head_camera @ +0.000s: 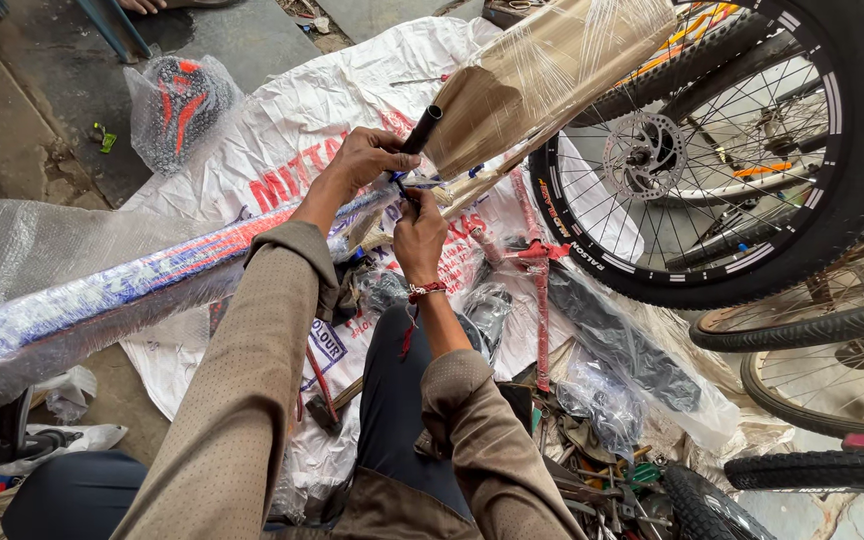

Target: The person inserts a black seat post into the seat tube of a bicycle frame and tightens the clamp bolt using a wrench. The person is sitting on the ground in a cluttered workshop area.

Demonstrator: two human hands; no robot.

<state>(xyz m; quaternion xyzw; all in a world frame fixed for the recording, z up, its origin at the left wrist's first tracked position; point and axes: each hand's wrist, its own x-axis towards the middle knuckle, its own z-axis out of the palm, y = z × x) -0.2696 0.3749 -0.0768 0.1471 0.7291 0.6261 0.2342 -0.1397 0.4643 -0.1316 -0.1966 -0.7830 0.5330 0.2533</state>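
A wrapped bicycle frame is seen lying with its long axis running from the near left up toward the far right, where a bare black tube end points up and away. The long tube is covered in clear bubble wrap, through which blue, red and white paint shows; farther right, another part of the frame is bound in brown paper under clear stretch film. The frame is held above a white printed sack spread on the ground.

The left hand is closed around the frame just below the black tube end, at the point where the wrapped tubes meet. The right hand is placed just near of it, its fingers pinched on a small blue piece at the same joint; what that piece is cannot be told. A disc-braked bicycle wheel stands to the right, and a wrapped saddle lies at the far left.
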